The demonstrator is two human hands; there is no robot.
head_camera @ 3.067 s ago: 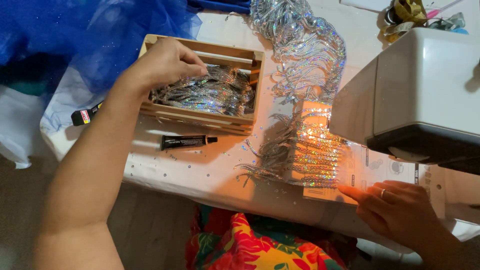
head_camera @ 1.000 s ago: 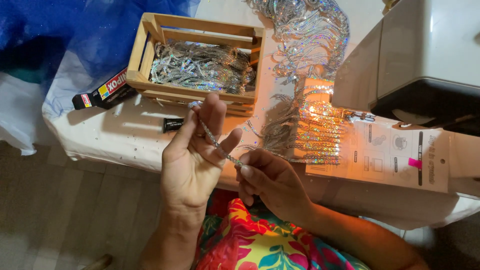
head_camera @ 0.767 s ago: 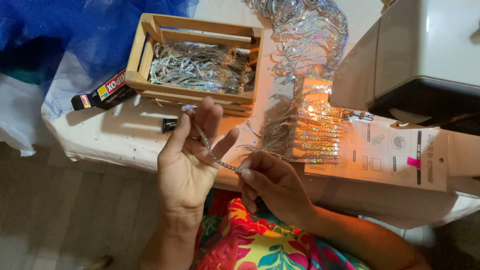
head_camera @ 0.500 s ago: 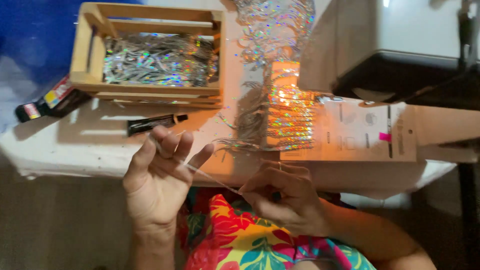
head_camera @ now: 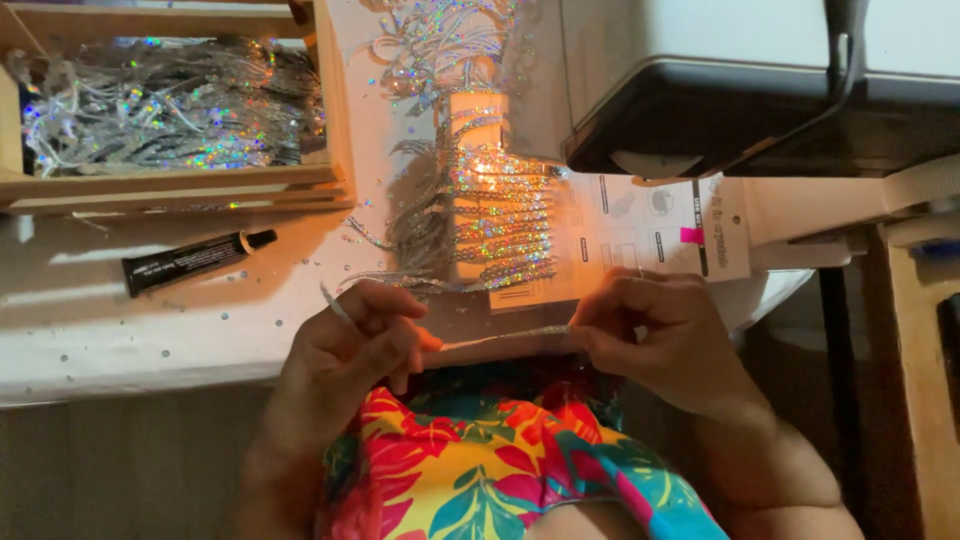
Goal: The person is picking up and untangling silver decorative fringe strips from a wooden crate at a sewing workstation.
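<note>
Head view: your left hand (head_camera: 345, 345) and right hand (head_camera: 650, 335) pinch opposite ends of a sequin strand (head_camera: 505, 337), its long axis running left-right, nearly level.

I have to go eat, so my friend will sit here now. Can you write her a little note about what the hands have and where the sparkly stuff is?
Left hand: pinching one end of a sequin strand.
Right hand: pinching the other end, so the strand is stretched between both hands at the table edge.
More loose strands fill the wooden crate at the back left. A black glue tube lies capped in front of it.
Done: many strands hang in rows on the lit fringe piece.
Left: this strand is not yet on it.
</note>
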